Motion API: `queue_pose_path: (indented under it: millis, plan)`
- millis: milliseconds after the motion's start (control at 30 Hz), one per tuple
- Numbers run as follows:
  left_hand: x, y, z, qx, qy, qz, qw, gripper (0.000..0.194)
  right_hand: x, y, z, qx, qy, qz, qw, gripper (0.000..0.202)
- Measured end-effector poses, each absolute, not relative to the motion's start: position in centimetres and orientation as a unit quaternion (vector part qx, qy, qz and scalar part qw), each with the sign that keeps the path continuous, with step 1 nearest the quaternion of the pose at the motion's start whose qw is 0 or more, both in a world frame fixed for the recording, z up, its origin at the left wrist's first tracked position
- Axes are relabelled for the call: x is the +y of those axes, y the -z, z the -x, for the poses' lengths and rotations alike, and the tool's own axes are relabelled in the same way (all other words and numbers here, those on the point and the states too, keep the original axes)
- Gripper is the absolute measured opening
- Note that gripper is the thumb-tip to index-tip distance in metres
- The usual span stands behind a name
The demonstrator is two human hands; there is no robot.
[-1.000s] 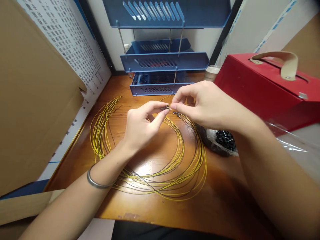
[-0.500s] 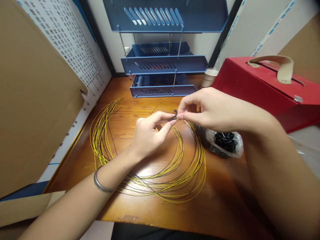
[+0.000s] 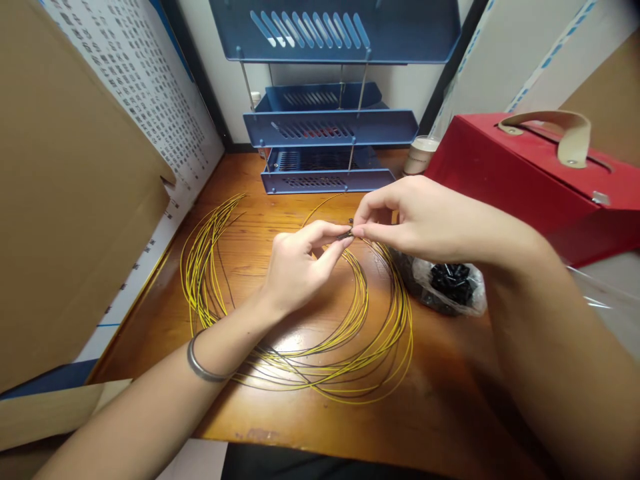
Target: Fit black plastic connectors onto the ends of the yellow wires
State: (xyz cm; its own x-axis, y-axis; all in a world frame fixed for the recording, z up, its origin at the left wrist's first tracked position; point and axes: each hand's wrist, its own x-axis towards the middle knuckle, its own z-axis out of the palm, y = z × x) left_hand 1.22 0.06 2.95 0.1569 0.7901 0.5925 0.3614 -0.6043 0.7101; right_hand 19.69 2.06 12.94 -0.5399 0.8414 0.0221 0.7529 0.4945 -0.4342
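Observation:
Between thumb and fingers, my left hand (image 3: 307,263) pinches a small dark piece (image 3: 345,235). My right hand (image 3: 400,213) meets it there, its thumb and index finger closed at the right end of the same piece, where a thin wire end seems to enter; the fingertips hide the details. Yellow and black wires (image 3: 350,327) lie in loose loops on the wooden table (image 3: 280,427), beneath and around my hands. Beside my right wrist sits an open clear plastic bag (image 3: 425,293) with small black parts (image 3: 453,283) in it.
A blue tiered tray rack (image 3: 330,180) stands at the back. Right of it are a cup (image 3: 421,155) and a red box (image 3: 500,180) with a beige handle. Cardboard (image 3: 75,200) and a printed white sheet (image 3: 145,80) border the left side.
The view has shifted very slightly. Both hands stay nearly where they were, fingertips still together at the small dark piece.

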Motion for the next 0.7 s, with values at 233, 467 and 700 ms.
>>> queue_pose_path:
  millis: [233, 467, 700]
  plan:
    - [0.02, -2.99, -1.26, 0.396, -0.523, -0.730, 0.193, 0.014, 2.09, -13.27, -20.10, -0.849, -0.196, 0.477, 0.112, 0.014]
    - [0.12, -2.83, -1.26, 0.393, -0.505, -0.746, 0.183, 0.013, 2.17, -12.91, -19.69, -0.855, -0.187, 0.474, 0.102, 0.013]
    - [-0.01, -2.93, -1.21, 0.406, -0.507, -0.743, 0.159, 0.015, 2.34, -13.02, -20.24, -0.845, -0.178, 0.495, 0.098, 0.012]
